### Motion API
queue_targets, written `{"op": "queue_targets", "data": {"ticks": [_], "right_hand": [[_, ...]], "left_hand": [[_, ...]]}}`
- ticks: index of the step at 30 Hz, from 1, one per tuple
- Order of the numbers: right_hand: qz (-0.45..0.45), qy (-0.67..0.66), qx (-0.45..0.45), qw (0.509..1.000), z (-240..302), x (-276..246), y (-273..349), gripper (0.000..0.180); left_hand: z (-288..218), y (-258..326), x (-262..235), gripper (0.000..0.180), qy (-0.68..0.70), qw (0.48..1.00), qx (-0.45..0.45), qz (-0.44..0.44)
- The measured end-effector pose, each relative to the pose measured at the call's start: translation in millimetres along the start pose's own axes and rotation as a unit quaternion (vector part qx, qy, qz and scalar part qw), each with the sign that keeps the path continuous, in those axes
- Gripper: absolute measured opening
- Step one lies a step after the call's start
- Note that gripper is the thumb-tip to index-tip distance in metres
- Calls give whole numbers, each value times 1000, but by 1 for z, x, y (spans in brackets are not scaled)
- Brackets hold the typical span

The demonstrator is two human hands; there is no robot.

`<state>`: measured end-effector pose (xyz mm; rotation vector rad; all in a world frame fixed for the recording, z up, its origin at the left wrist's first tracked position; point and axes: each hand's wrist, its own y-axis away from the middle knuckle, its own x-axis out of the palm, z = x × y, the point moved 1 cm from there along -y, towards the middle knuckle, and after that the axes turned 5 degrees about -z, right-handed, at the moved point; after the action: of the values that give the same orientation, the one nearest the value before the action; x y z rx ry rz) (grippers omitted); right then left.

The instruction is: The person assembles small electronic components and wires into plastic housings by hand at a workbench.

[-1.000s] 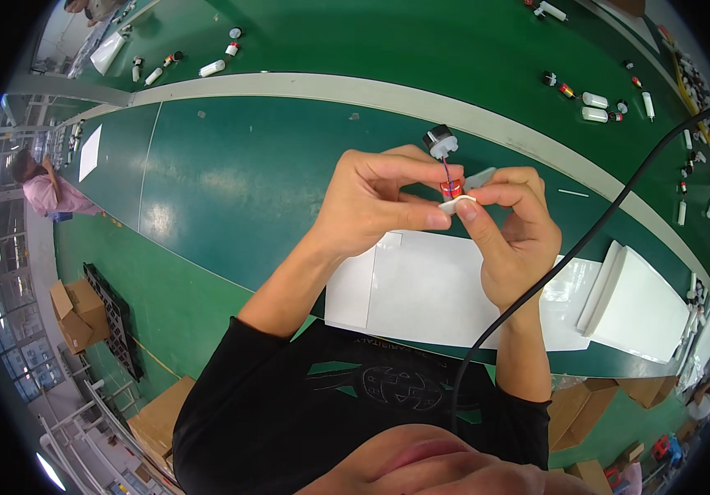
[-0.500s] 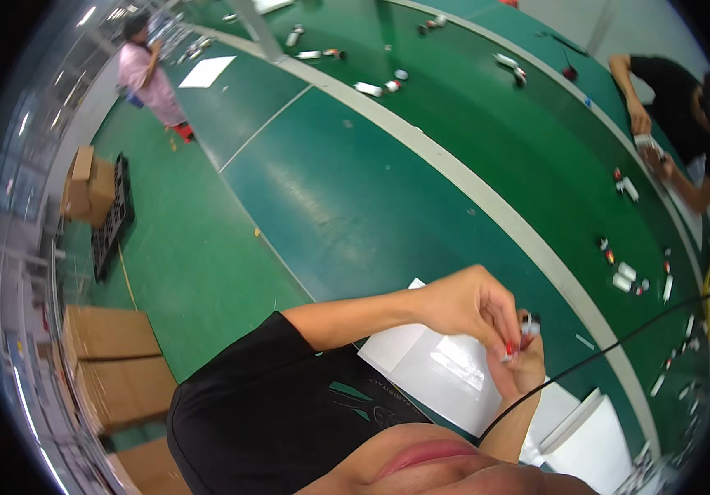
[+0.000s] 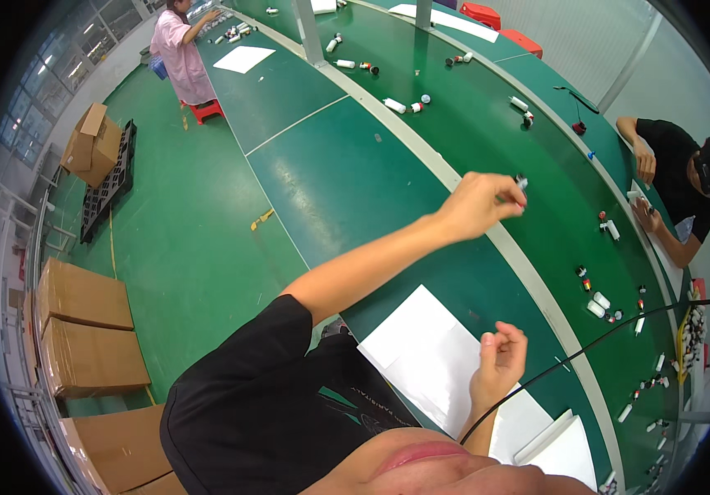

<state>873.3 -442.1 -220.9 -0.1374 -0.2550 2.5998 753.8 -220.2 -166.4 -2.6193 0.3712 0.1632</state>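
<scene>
My left hand reaches out over the rail of the green conveyor belt, thumb and fingers pinched on a small red-and-grey part. Fingers hide most of it, so its exact kind does not show. Nearer to me, my right hand is raised beside white paper sheets on the green table. Its fingers are loosely curled and apart, with nothing seen between them. Small white cylinders with dark or red ends, such as one white cylinder, lie scattered on the belt.
A pale rail runs between table and belt. A black cable crosses near my right hand. Across the belt sits a person in black; a person in pink works at the far left. Cardboard boxes stand on the floor.
My hands, earlier close together over the sheets around the small part, have come apart. The left hand has carried the part outward over the belt; the right has stayed near and opened.
</scene>
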Motion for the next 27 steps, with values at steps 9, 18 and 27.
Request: {"op": "queue_targets", "data": {"ticks": [9,18,27], "right_hand": [[264,77,-9,961,30,-7,3,17],[409,-195,496,741,-8,-116,128,24],[-102,-161,699,689,-165,-187,334,30]], "left_hand": [[-42,95,-89,22,-335,931,142,-19],[143,502,-157,28,-168,746,-641,-63],[104,541,-214,28,-205,831,-517,14]]}}
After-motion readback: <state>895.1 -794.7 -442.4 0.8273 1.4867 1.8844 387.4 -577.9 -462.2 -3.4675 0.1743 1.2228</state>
